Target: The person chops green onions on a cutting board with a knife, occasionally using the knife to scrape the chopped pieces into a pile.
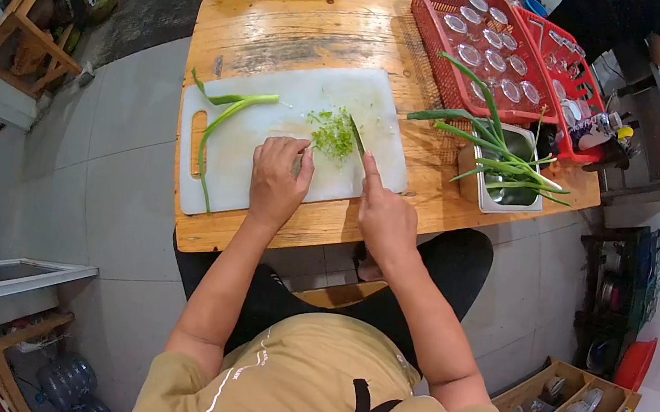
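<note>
My right hand (388, 215) grips a knife (356, 134), its index finger stretched along the top of it. The blade reaches into a small heap of chopped green onion (334, 134) on a white cutting board (257, 167). Left of the heap, my left hand (281, 175) rests on the board with its fingers curled together; whatever may be under them is hidden. A whole green onion (232, 111) lies bent across the board's left part, near the handle slot.
A metal container (509, 204) with long green onions (498, 152) stands on the wooden table (308, 30), right of the board. Behind it sits a red basket (431, 34) of upturned glasses. Another red basket (583, 96) is beside it. A person (610, 21) stands at the back right.
</note>
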Demonstrator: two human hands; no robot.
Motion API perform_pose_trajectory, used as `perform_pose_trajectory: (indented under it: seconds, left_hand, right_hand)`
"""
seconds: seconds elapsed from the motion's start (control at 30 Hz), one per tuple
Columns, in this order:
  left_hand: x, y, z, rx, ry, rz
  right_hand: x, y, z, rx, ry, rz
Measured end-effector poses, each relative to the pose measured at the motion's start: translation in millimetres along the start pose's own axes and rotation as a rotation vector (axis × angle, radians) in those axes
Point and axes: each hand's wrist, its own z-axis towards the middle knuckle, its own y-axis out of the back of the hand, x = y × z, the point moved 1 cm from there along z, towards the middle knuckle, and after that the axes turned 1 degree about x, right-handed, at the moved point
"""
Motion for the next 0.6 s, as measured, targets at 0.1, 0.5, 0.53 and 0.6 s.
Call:
perform_pose_trajectory:
  seconds: [0.1,0.5,0.53,0.6]
  left_hand:
    - [1.8,2.4,3.4,-0.008,-0.003,0.001]
    - [-0.1,3.0,1.4,-0.017,0.008,0.007]
    - [-1.7,2.2,2.8,-0.016,0.011,0.017]
    - [-1.6,1.5,0.8,-0.013,0.006,0.008]
  right_hand:
    - [1.4,7.5,-4.8,-0.022,0.000,0.020]
    - [0.7,-3.6,-8.2,-0.013,0.002,0.054]
    - [-0.4,-3.3,-0.9,-0.006,-0.004,0.049]
    - [2.0,4.3,-2.8,-0.001,-0.021,0.047]
